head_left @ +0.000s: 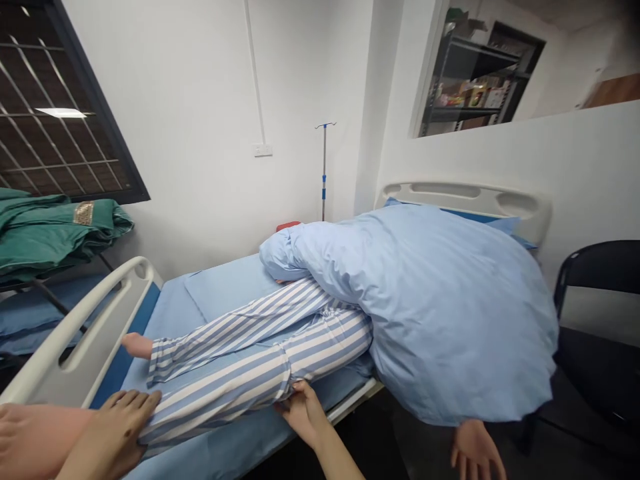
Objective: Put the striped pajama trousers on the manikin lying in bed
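Note:
A figure with manikin-like feet lies on the bed in blue-and-white striped trousers [240, 380]. My left hand [117, 427] is wrapped over the near ankle at the trouser cuff, just beside the near foot [43, 437]. Around the knee, my right hand [306, 415] grips the underside of the same trouser leg, its fingertips partly hidden beneath the fabric. The far foot [137, 345] rests near the footboard. A light blue quilt [430, 300] is heaped over the upper body and hides the head. From under it, the figure's open hand [477, 450] hangs past the bed's side.
The bed has a pale footboard [125, 287] and headboard [463, 193]. An IV pole [324, 160] stands behind the bed. On the right is a black chair [600, 320]. Folded green bedding [55, 227] lies at the left, below a barred window [55, 100].

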A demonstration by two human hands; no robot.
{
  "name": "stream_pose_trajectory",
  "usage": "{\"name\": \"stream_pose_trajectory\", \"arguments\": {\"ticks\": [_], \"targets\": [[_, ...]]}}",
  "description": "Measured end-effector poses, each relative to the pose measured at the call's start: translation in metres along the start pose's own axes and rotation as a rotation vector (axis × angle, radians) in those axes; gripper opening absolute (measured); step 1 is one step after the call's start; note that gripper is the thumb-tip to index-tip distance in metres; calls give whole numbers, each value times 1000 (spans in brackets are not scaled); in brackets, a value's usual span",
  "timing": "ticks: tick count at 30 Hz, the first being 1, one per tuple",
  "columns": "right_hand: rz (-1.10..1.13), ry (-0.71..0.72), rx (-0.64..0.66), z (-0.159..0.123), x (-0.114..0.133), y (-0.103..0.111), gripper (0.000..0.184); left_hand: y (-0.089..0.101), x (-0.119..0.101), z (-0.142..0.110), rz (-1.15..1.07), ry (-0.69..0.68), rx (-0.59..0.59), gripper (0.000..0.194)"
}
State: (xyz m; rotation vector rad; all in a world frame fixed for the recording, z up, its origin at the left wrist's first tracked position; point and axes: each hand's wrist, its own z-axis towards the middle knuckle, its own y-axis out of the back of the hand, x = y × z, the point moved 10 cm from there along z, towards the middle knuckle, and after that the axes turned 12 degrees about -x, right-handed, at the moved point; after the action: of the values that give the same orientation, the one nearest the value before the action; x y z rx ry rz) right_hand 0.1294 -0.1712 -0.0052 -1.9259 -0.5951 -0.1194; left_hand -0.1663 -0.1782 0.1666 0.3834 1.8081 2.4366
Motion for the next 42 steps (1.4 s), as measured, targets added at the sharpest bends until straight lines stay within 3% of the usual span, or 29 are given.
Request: {"name": "stream_pose_trajectory", "arguments": {"ticks": [3, 6, 14, 21, 25, 32, 38, 42], "targets": [[20, -9, -3, 5, -10, 11, 9, -24, -13, -16, 23, -48, 119, 59], [15, 9, 16, 4, -3, 14, 8, -50, -17, -30, 14, -25, 147, 61], [12, 115, 48, -21, 44, -15, 17, -94, -37, -18, -194, 69, 27, 45], [18, 152, 67, -36, 72, -43, 24, -127, -67, -13, -345, 199, -29, 55], [7, 148, 50, -40, 84, -51, 24, -125, -80, -6, -371, 249, -59, 56], [16, 154, 92, -45, 102, -66, 24, -103, -95, 11, -387, 265, -207, 59], [-47, 188, 66, -42, 104, -60, 27, -100, -95, 10, -403, 248, -231, 54], [-54, 175, 66, -41, 103, -58, 27, -87, -86, 19, -383, 197, -237, 49]]}}
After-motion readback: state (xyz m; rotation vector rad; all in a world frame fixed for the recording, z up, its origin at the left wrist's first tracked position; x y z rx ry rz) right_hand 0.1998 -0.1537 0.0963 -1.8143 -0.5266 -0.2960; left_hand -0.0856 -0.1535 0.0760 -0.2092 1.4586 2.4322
